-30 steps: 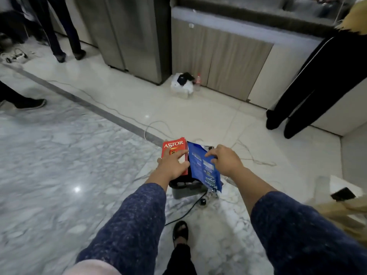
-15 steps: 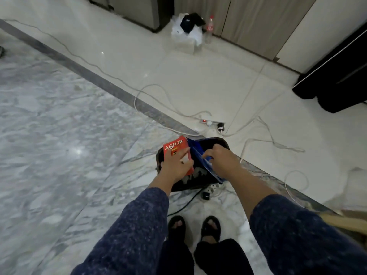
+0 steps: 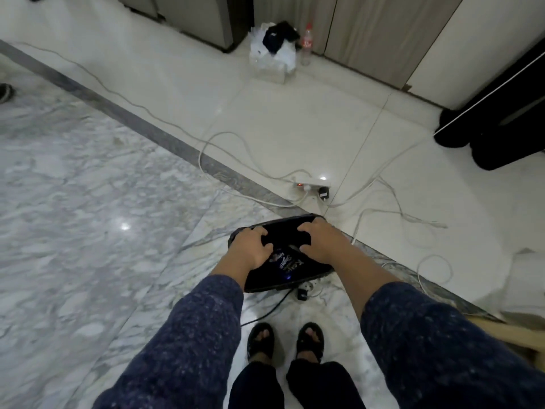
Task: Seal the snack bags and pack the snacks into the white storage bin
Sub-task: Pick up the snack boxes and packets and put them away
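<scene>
Marble floor (image 3: pixel 88 202) and pale tiles spread under a person standing over a dark bin (image 3: pixel 283 231) set on the floor before sandalled feet. Both hands reach into it, hiding most of what lies inside; only a blurred blue snack bag (image 3: pixel 284 262) shows between them. Left hand (image 3: pixel 250 249) and right hand (image 3: pixel 320 240) press down with fingers curled; whether either grips anything cannot be told. White cables (image 3: pixel 236 152) trail beyond.

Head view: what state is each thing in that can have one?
Dark container: open-topped, on the marble floor.
Dark printed snack bag: inside it, seal not visible.
Left hand: pressing down into the container.
Right hand: the same.
White power strip: red light lit.
Clear plastic bottle: upright, capped.
</scene>
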`<move>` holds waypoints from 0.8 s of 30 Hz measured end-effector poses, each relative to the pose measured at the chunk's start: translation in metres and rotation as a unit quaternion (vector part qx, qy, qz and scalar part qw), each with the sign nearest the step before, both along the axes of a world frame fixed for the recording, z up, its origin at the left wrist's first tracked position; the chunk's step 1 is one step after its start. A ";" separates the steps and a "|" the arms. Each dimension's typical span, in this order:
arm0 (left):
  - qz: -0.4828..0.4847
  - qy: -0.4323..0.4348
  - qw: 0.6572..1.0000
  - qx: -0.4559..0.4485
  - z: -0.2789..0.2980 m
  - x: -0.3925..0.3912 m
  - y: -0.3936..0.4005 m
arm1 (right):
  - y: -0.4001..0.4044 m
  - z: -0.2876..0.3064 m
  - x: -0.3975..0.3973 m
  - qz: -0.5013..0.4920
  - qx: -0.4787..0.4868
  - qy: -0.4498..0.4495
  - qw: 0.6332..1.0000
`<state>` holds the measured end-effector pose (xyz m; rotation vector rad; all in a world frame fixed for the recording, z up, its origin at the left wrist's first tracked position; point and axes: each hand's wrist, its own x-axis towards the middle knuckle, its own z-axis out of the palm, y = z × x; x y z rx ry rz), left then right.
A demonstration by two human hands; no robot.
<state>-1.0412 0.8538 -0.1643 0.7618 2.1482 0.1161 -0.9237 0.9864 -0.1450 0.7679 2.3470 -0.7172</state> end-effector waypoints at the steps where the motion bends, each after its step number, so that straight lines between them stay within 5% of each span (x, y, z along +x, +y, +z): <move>1: -0.005 0.016 1.000 0.007 0.022 -0.003 0.007 | 0.005 0.021 -0.001 -0.007 0.003 0.011 1.000; 14: -0.143 0.187 0.960 0.149 0.312 0.012 0.121 | 0.081 0.300 0.050 -0.135 0.179 0.150 0.963; 24: -0.398 0.248 0.846 0.253 0.428 0.137 0.172 | 0.044 0.407 0.202 -0.382 0.313 0.125 0.861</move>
